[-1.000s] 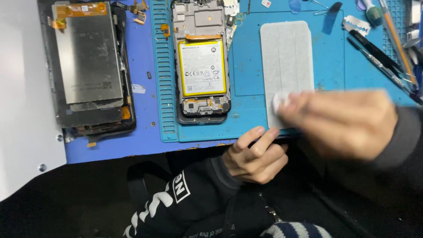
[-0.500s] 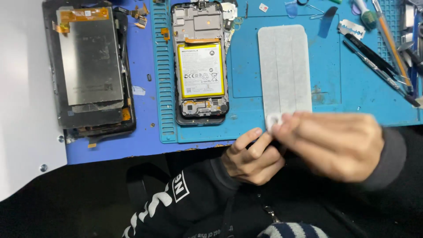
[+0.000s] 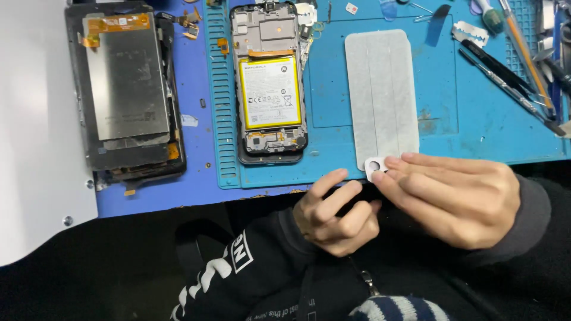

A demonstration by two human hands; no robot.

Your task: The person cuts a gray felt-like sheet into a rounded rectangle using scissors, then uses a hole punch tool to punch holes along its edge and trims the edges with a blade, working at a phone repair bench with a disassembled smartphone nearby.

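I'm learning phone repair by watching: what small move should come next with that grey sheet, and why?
Probably peel slowly upward: the right hand pinches the round-holed tab at the grey sheet's lower corner, the left hand waits beside it, and the sheet lies flat on the blue mat.

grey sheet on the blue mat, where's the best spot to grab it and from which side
Probably the near corner with the round hole, from the near edge. The grey sheet lies flat on the blue mat, so only its edges offer a pinch. That corner reaches the mat's front edge, and the right hand already has fingertips on it. The left hand waits beside, curled.
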